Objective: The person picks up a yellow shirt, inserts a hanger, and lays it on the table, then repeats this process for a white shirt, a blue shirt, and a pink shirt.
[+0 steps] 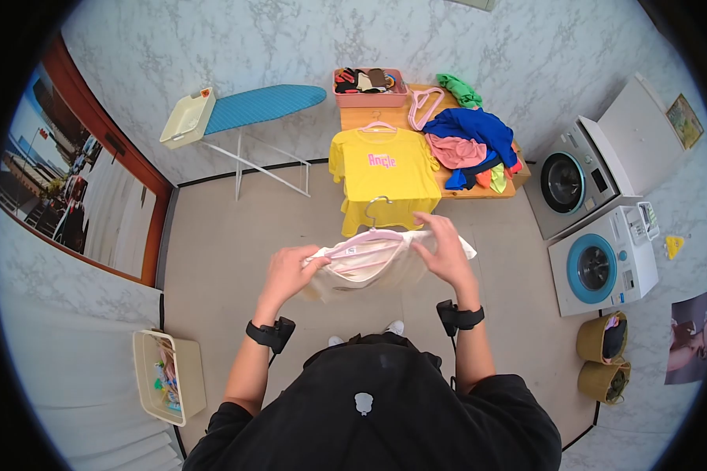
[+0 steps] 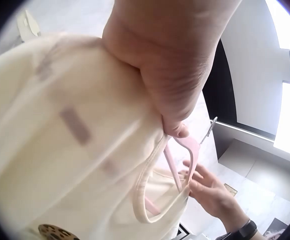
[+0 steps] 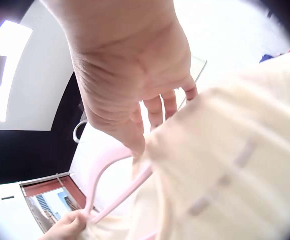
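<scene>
Past the black T-shirt (image 1: 377, 377), holds up the cream shirt (image 1: 369, 282) on its pink hanger (image 1: 375, 235), pinching it near the neckline with left grip (image 1: 291, 272) and right grip (image 1: 448, 253), facing the worktop (image 1: 357, 118)!

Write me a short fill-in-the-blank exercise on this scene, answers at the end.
The left hand and right hand hold a cream shirt on a ____ hanger.
The yellow shirt bears the printed word "____".
The ironing board has a ____ cover.
The person's own top is ____.

Missing words: pink; Angle; blue; black.
</scene>
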`<state>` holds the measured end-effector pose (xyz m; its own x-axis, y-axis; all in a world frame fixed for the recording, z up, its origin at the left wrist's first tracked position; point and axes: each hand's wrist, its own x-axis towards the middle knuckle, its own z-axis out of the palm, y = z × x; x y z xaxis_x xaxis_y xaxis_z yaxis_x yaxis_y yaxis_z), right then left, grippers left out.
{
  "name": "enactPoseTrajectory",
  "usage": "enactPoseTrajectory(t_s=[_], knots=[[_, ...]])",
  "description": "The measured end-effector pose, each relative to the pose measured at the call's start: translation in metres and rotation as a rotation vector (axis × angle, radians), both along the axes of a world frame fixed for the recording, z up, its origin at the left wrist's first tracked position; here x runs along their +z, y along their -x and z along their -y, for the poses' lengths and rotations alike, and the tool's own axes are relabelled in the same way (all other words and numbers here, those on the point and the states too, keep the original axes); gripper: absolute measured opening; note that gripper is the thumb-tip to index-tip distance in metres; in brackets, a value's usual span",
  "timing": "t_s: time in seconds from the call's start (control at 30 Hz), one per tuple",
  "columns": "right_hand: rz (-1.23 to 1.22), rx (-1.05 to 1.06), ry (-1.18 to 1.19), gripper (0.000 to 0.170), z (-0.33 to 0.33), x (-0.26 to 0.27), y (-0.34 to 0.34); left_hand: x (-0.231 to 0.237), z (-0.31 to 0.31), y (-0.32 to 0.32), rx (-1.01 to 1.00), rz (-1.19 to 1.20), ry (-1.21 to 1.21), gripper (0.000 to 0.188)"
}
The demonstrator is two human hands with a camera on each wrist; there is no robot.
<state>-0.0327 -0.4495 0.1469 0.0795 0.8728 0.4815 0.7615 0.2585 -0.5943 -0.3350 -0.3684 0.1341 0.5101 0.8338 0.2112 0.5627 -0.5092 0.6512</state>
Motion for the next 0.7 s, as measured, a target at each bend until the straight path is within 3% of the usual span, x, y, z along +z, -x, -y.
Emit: enactPoseTrajectory(t_s=[0.13, 0.23, 0.47, 0.63, 0.7], knots=[[0.065, -0.071, 0.012, 0.036, 0.008, -0.021, -0.038, 0.003, -0.007, 0.026, 0.053, 0.017, 0.069, 0.025], [-0.083, -0.126, 0.190, 0.031, 0.014, -0.020, -0.041, 0.003, -0.006, 0.032, 0.055, 0.068, 0.057, 0.025], [-0.053, -0.154, 0.100, 0.015, 0.015, -0.028, -0.055, 0.008, -0.005, 0.040, 0.093, 0.039, 0.090, 0.022], [-0.007, -0.230, 0.019, 0.011, 0.019, -0.033, -0.070, 0.012, -0.003, 0.056, 0.118, 0.189, 0.122, 0.022], [-0.211, -0.370, 0.070, 0.009, 0.020, -0.029, -0.077, 0.014, -0.002, 0.065, 0.126, 0.201, 0.131, 0.021]])
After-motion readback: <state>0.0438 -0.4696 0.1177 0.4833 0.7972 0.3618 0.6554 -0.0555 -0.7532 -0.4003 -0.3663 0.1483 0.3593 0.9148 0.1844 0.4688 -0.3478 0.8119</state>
